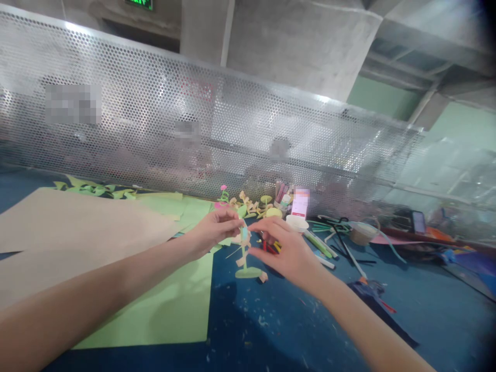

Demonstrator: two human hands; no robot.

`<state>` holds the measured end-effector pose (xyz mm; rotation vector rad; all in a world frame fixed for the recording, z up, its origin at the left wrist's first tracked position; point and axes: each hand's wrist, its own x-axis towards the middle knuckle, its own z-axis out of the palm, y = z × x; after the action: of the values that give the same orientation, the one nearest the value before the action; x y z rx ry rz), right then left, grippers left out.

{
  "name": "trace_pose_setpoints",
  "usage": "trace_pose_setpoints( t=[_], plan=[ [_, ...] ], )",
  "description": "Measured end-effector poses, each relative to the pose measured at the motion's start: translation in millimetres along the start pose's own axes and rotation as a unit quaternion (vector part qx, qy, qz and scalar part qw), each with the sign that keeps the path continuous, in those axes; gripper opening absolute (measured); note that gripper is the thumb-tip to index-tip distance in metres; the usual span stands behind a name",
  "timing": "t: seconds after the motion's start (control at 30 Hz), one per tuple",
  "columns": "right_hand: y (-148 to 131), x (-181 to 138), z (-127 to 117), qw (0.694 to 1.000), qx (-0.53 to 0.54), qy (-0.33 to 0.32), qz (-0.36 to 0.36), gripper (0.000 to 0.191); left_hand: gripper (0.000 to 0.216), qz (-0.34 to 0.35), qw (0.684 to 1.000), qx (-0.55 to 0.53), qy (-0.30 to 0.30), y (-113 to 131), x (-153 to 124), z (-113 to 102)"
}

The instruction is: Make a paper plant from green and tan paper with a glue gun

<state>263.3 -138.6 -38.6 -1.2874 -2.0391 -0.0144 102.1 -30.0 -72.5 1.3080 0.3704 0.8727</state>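
Note:
A small paper craft flower (244, 256) with a thin green stem, beige leaves and a round green base stands on the blue table (271, 320). My left hand (215, 230) pinches its top from the left. My right hand (284, 248) pinches it from the right, with fingers curled beside the stem. Both hands meet at the top of the stem. What sits at the tip between the fingers is too small to make out.
Large beige paper (77, 227) and a green sheet (170, 305) lie at the left. Other paper flowers (248, 204), a white cup (296, 222), pens and sticks (329, 243) clutter the back. A perforated metal screen (194, 129) runs along the far edge.

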Motion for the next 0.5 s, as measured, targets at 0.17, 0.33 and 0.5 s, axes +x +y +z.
trace_pose_setpoints(
  t=[0.17, 0.33, 0.5],
  plan=[
    [-0.8, -1.6, 5.3, 0.995, -0.075, 0.001, -0.066, 0.023, 0.018, -0.014, 1.0, 0.001, -0.013, -2.1, -0.9, -0.5],
    [0.9, -1.3, 7.2, 0.996, -0.058, 0.011, -0.064, 0.012, 0.018, -0.048, 0.998, -0.013, -0.029, -0.6, -3.8, 3.5],
    [-0.5, -1.3, 8.4, 0.999, -0.017, 0.015, -0.026, 0.011, 0.017, -0.044, 0.998, -0.015, -0.049, -0.4, -4.4, 5.0]
  ],
)
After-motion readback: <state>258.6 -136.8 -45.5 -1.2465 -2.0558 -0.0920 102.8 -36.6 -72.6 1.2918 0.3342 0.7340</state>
